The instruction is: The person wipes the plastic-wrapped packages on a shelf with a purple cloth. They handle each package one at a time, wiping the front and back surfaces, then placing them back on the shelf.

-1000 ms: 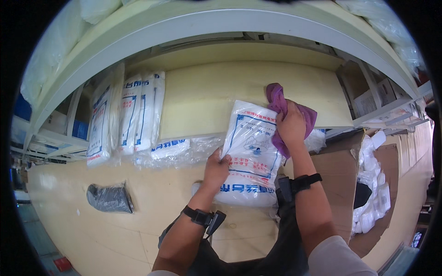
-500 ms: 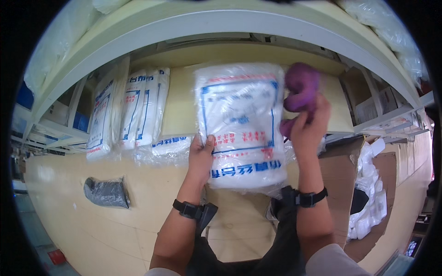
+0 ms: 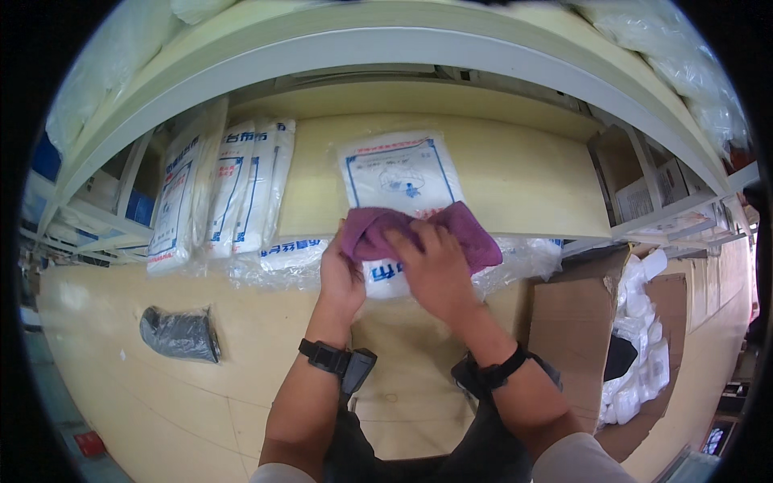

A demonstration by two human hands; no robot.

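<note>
A flat white package (image 3: pixel 398 169) in clear plastic, printed in blue and red, lies half over the front edge of the shelf in front of me. My left hand (image 3: pixel 341 274) is closed on its left edge, the fingertips partly hidden behind package and cloth. A crumpled purple cloth (image 3: pixel 477 237) lies across the lower part of the package. My right hand (image 3: pixel 439 274) presses on the cloth from above with curled fingers gripping its folds.
Several similar packages (image 3: pixel 254 185) lean at the left of the shelf board (image 3: pixel 531 177); more lie below its edge. A cardboard box (image 3: pixel 570 322) of white plastic-wrapped items stands on the right. A dark bagged bundle (image 3: pixel 179 334) lies on the floor at left.
The purple cloth has moved from the package's right side onto its lower part with my right hand. The package now tilts farther away from me, its near end partly covered.
</note>
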